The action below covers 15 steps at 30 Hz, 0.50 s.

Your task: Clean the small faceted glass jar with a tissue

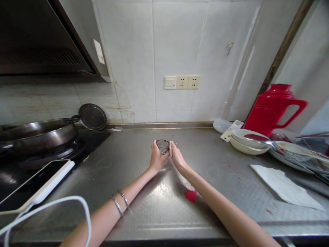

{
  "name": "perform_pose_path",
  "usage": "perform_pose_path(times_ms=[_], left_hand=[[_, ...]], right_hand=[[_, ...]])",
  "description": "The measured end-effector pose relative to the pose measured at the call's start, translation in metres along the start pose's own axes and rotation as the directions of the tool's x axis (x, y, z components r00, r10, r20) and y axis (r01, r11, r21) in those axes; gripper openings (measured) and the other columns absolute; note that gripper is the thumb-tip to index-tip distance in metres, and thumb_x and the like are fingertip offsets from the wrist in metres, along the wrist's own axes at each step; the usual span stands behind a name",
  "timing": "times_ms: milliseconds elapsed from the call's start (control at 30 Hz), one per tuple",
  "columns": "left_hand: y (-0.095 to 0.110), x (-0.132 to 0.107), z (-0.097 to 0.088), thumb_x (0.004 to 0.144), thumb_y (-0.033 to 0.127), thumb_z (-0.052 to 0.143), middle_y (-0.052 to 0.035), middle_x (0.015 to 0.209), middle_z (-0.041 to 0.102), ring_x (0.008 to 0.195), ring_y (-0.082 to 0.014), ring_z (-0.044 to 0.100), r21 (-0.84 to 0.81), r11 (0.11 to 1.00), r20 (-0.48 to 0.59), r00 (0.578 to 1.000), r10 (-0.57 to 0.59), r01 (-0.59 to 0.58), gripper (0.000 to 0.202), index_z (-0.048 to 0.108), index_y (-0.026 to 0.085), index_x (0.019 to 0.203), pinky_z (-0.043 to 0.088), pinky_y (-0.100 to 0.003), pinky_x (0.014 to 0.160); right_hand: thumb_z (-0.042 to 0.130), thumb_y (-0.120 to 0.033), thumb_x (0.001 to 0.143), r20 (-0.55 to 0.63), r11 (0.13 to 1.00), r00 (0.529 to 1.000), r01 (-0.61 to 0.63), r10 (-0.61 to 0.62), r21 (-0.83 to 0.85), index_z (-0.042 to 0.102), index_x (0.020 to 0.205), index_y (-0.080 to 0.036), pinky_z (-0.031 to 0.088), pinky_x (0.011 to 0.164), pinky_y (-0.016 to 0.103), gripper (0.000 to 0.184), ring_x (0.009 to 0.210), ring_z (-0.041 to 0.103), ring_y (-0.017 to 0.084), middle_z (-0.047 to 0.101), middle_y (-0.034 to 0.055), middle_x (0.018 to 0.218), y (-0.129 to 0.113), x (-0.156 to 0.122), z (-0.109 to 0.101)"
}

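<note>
Over the middle of the steel counter (pixel 128 171), my left hand (pixel 156 161) is wrapped round a small see-through round cup (pixel 162 145), which looks like glass with dark lines in it. My right hand (pixel 178 157) has its fingers pressed together against a thin white piece (pixel 171 149), possibly folded tissue. That piece touches the cup's right side. Much of the cup's wall is hidden by my left fingers. Beside my right forearm lies a small red item (pixel 190 196) with a clear part, partly covered by the arm.
Left are a pan (pixel 38 135) on the hob, a round dark lid (pixel 92 116) and a phone (pixel 36 185) with a white cable (pixel 83 206). Right stand a red thermos jug (pixel 272 109), stacked bowls (pixel 249 147) with a ladle, a tray of utensils and a paper napkin (pixel 282 185).
</note>
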<state>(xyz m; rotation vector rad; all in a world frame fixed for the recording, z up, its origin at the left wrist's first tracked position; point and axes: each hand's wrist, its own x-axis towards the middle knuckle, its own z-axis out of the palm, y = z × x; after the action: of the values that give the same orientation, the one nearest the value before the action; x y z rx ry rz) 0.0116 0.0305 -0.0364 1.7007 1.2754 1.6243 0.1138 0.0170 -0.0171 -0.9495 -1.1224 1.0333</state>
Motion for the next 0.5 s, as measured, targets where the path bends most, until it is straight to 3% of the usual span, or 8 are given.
perform_pose_path(times_ms=[100, 233, 333, 500], left_hand=[[0.001, 0.002, -0.002, 0.058, 0.032, 0.079, -0.0155, 0.123, 0.048, 0.12, -0.0304, 0.046, 0.012, 1.0, 0.008, 1.0, 0.005, -0.005, 0.084, 0.034, 0.017, 0.127, 0.035, -0.046, 0.102], [0.006, 0.004, -0.001, 0.058, 0.032, 0.079, -0.015, 0.121, 0.05, 0.118, -0.0292, 0.048, -0.002, 1.0, 0.0, 1.0, -0.003, 0.003, 0.08, 0.037, 0.017, 0.125, 0.036, -0.045, 0.101], [0.005, 0.006, -0.002, 0.056, 0.028, 0.08, -0.0146, 0.121, 0.051, 0.12, -0.0294, 0.047, -0.037, 0.999, -0.015, 1.0, -0.018, 0.017, 0.08, 0.038, 0.017, 0.124, 0.036, -0.045, 0.101], [0.003, 0.012, -0.009, 0.058, 0.03, 0.079, -0.0145, 0.122, 0.052, 0.117, -0.0282, 0.051, -0.069, 0.997, 0.004, 0.999, -0.043, 0.043, 0.081, 0.037, 0.016, 0.125, 0.038, -0.044, 0.101]], right_hand=[[0.055, -0.047, 0.078, 0.016, 0.997, 0.998, 0.068, -0.068, -0.038, 0.07, 0.095, -0.023, 0.036, 0.101, 0.035, 0.033, 0.111, 0.055, 0.023, 0.07, 0.0013, 0.106, -0.004, -0.004, 0.001], [0.053, -0.042, 0.077, 0.011, 0.998, 0.998, 0.058, -0.058, -0.009, 0.069, 0.091, -0.021, 0.036, 0.101, 0.035, 0.03, 0.111, 0.055, 0.024, 0.07, 0.002, 0.105, -0.006, 0.0, -0.002], [0.055, -0.042, 0.074, -0.003, 0.997, 1.0, 0.023, -0.022, 0.071, 0.068, 0.082, -0.019, 0.042, 0.093, 0.034, 0.027, 0.102, 0.058, 0.024, 0.071, 0.0029, 0.093, -0.003, 0.004, -0.006], [0.057, -0.034, 0.066, -0.076, 0.95, 0.985, -0.129, 0.156, 0.284, 0.059, 0.064, -0.02, 0.047, 0.065, 0.03, 0.015, 0.069, 0.061, 0.021, 0.065, 0.0008, 0.062, 0.003, 0.014, -0.015]])
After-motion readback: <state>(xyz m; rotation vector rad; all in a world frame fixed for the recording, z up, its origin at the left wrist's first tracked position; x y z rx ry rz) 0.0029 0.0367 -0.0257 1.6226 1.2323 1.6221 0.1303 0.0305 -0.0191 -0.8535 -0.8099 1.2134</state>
